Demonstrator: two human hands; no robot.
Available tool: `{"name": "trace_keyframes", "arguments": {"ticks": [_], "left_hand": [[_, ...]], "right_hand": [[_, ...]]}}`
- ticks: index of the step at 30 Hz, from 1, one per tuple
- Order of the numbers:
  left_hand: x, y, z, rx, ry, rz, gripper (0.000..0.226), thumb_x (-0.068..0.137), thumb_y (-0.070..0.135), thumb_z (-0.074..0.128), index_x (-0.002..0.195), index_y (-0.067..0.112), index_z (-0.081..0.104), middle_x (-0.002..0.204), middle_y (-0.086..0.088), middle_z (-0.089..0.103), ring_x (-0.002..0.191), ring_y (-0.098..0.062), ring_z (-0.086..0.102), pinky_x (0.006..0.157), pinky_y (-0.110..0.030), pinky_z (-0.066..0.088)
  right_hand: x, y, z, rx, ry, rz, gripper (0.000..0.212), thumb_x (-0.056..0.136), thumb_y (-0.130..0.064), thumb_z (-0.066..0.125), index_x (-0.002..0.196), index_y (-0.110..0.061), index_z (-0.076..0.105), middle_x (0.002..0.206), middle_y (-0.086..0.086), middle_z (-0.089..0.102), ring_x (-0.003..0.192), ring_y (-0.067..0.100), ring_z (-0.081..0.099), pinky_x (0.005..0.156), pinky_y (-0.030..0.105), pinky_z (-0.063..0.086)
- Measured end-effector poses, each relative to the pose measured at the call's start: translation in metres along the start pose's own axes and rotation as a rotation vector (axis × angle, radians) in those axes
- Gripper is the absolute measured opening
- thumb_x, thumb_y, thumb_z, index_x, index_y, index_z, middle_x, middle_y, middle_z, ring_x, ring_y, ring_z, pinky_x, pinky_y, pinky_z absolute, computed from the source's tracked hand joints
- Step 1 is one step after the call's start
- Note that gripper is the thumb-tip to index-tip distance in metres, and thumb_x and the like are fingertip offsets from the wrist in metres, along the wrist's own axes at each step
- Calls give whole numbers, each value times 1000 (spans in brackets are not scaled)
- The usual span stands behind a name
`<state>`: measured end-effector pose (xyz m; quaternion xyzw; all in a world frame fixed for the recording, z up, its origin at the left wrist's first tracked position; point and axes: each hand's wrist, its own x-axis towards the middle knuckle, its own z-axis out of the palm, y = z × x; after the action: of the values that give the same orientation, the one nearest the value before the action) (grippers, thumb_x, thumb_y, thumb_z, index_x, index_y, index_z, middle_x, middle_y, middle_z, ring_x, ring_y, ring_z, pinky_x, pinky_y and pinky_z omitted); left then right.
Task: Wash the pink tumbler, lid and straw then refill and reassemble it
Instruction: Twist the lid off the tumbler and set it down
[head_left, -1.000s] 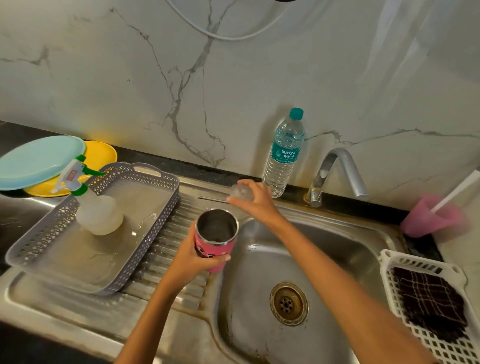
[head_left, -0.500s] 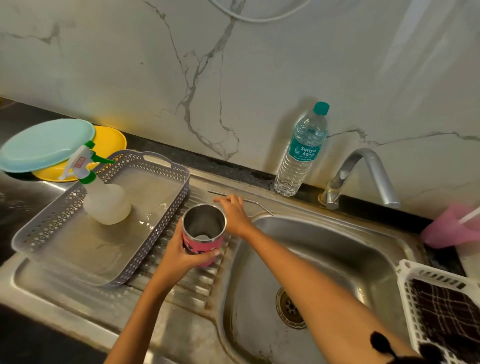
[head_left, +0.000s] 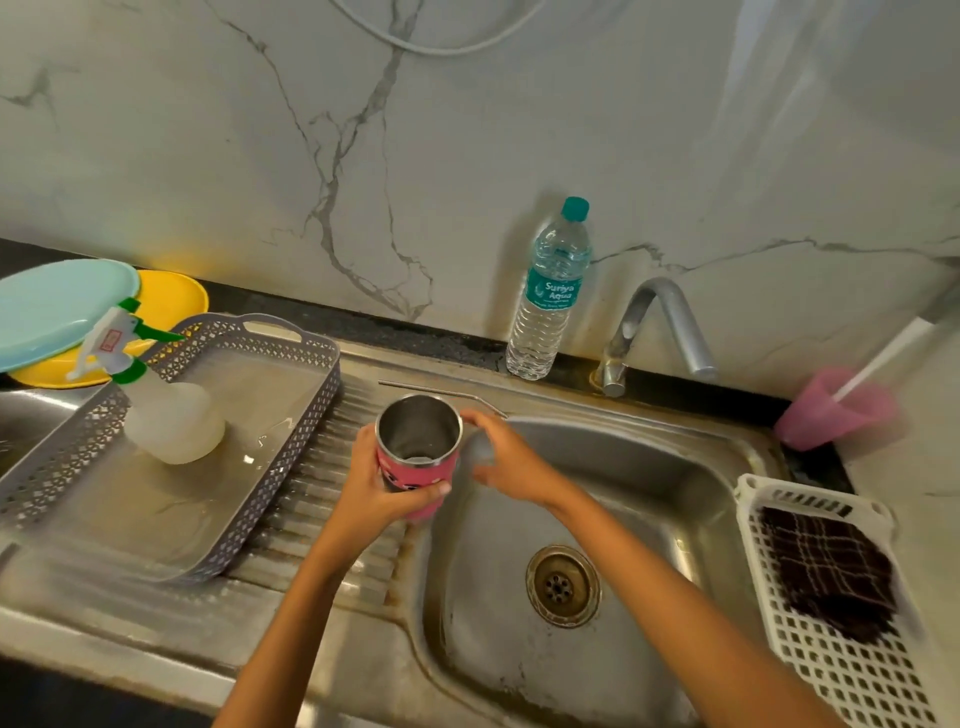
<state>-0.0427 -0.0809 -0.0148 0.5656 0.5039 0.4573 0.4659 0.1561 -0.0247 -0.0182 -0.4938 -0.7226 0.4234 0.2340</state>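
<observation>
- Pink tumbler (head_left: 415, 467): held over the seam where the ribbed drainboard (head_left: 311, 499) meets the sink basin (head_left: 649, 467), mouth up and open, steel inside showing.
- Your left grip (head_left: 376, 499) is grasping the tumbler round its pink body, with the thumb across the near side.
- Your right grip (head_left: 511, 462) sits just right of the rim, thumb and fingers curled round a clear piece (head_left: 477, 451). It is blurred, so you cannot tell whether it is the lid.
- Metal straw (head_left: 436, 391) lies flat on the sink ledge just behind the tumbler, bent end toward the tap (head_left: 665, 322).
- Water bottle (head_left: 550, 296), teal cap on, stands against the marble wall left of the tap.
- Grey perforated tray (head_left: 306, 431) sits on the drainboard to your left, with a spray bottle (head_left: 171, 421) in it and wet patches beside that.
- Light-blue plate (head_left: 57, 306) overlaps a yellow plate (head_left: 174, 301) on the worktop behind the tray.
- Far right: a pink cup (head_left: 831, 410), blurred, with a white stick in it, and a white basket (head_left: 841, 686) carrying a dark checked cloth (head_left: 826, 566).
</observation>
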Motion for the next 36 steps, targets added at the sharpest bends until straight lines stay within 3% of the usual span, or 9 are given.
{"name": "trace_keyframes", "arguments": {"ticks": [4,7,12,17,22,24,27,30,36], "left_hand": [[3,10,37,41,-112,34,89,51,40,93,125,50,44,130,3,52,119,-9,54,98,-32,50],[2,17,69,34,-195,42,92,50,38,94,127,44,43,129,5,54,118,-4,55,93,-23,50],[-5,30,120,-26,-338,53,86,59,-2,88,126,31,44,123,10,58,112,6,57,85,-13,47],[-8,28,146,-23,-510,-25,93,57,22,93,132,36,40,132,10,53,121,-2,52,97,-18,46],[-1,14,151,98,-578,-49,111,53,47,91,145,31,33,144,10,44,131,-3,43,109,-29,38],[-1,6,148,144,-543,-100,117,54,48,92,149,26,28,148,5,40,132,-5,41,109,-29,36],[1,-7,143,167,-471,-174,107,66,27,88,151,21,24,147,2,39,128,-7,39,102,-24,33],[4,-16,138,191,-433,-206,100,71,22,86,150,22,26,146,3,39,129,-8,38,101,-25,33],[6,-26,131,223,-348,-215,90,74,14,84,147,20,32,143,-1,40,132,-12,36,104,-26,32]], "right_hand": [[-60,0,-16,187,-61,40,93,70,6,78,142,-27,29,138,-8,44,125,-10,41,100,12,38],[-91,-1,-23,257,36,91,104,65,-9,88,145,-34,26,140,-12,46,127,-2,45,102,18,43],[-129,11,-40,326,293,132,95,59,-5,91,129,-42,38,128,-15,54,113,-5,55,86,13,48],[-160,29,-51,307,410,164,96,54,-8,92,132,-34,42,126,-8,59,115,9,59,94,29,53],[-172,38,-70,114,499,198,92,54,-14,93,131,-26,44,124,-9,56,112,4,55,87,8,44],[-171,46,-77,-15,511,214,94,53,-11,92,134,-23,45,128,-4,53,118,10,51,96,17,43],[-165,55,-85,-187,465,255,98,53,-9,90,138,-20,44,135,1,48,126,18,44,105,31,38],[-157,61,-90,-332,419,286,98,54,-7,89,140,-21,43,136,2,46,128,22,41,108,40,37],[-147,69,-95,-536,413,262,93,61,-5,85,142,-23,41,138,0,44,131,21,38,112,39,31]]}}
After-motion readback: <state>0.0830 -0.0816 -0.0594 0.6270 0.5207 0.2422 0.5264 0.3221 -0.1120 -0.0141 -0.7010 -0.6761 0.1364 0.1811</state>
